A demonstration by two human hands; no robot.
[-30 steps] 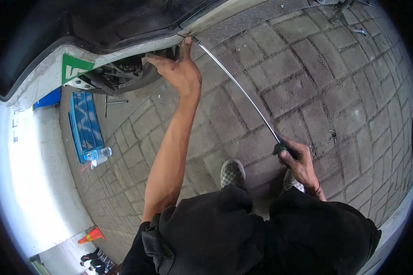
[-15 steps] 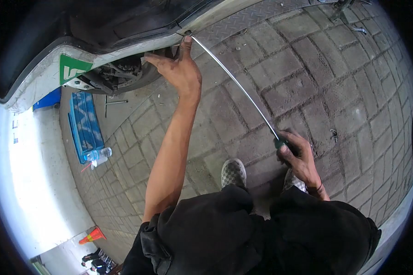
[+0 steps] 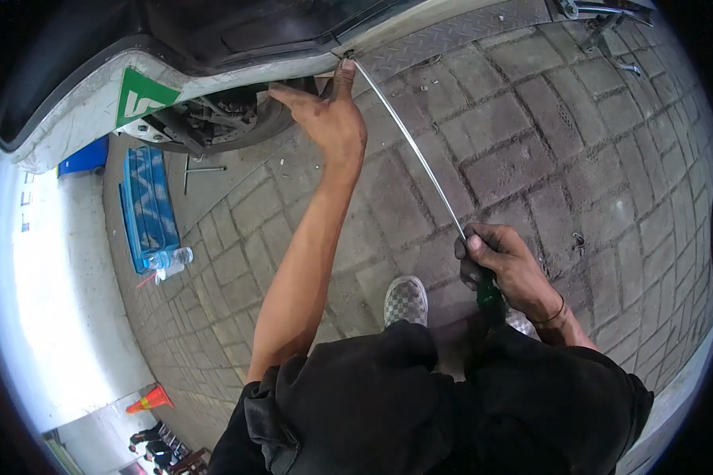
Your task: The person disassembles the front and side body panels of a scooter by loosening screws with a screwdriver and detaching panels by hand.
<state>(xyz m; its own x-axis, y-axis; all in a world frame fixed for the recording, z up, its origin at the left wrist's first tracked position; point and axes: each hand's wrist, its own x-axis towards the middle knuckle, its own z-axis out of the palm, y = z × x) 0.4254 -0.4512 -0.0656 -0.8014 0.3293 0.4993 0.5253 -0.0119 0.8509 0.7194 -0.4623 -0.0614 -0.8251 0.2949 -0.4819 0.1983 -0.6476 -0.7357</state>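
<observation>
My right hand (image 3: 503, 261) is closed around the lower shaft of a long screwdriver (image 3: 410, 142), just above its dark green handle (image 3: 489, 294). The thin metal shaft runs up to the lower edge of a vehicle's white body panel (image 3: 238, 81). There my left hand (image 3: 333, 127) has its thumb raised against the panel edge, beside the screwdriver's tip. Its forefinger stretches left, apart from the thumb, below the panel; the other fingers are mostly hidden. Whatever the tip meets is too small to make out.
A wheel (image 3: 253, 131) shows beneath the panel. To the left lie a blue case (image 3: 150, 207), a plastic bottle (image 3: 170, 258) and a metal T-shaped tool (image 3: 187, 174) on the paving (image 3: 515, 166). An orange cone (image 3: 150, 399) stands farther off, near people. Metal stands (image 3: 602, 36) are at upper right.
My right hand has shifted its grip from the screwdriver's handle up onto the shaft, leaving the handle exposed. My left hand stays at the panel edge. The whole view has shifted slightly.
</observation>
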